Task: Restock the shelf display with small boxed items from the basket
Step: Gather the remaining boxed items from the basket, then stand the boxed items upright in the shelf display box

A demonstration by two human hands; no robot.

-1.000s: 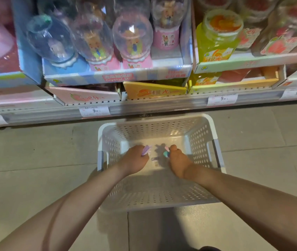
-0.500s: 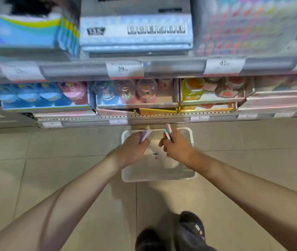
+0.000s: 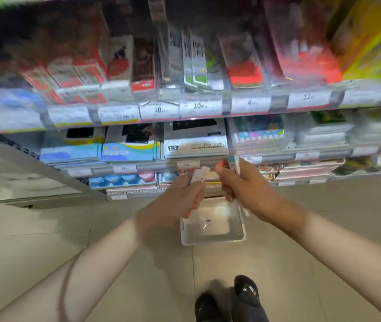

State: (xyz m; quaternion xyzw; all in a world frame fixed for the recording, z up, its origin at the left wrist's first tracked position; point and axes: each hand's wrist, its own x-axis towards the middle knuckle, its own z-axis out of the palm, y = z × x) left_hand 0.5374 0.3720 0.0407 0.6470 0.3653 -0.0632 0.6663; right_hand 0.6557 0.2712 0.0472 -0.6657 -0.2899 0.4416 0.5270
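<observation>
Left hand: raised over the basket, closed around a small pale box that sticks up past the knuckles.
Right hand: level with the left and just beside it, closed around a small box with a teal end; further items in this grip too blurred to tell.
Basket: white, on the tiled floor below both hands, before the shelving.
Shelves: several tiers of packaged goods, price tags along the front rails; upper tier heavily blurred.
Dark shoes: at the lower edge.
</observation>
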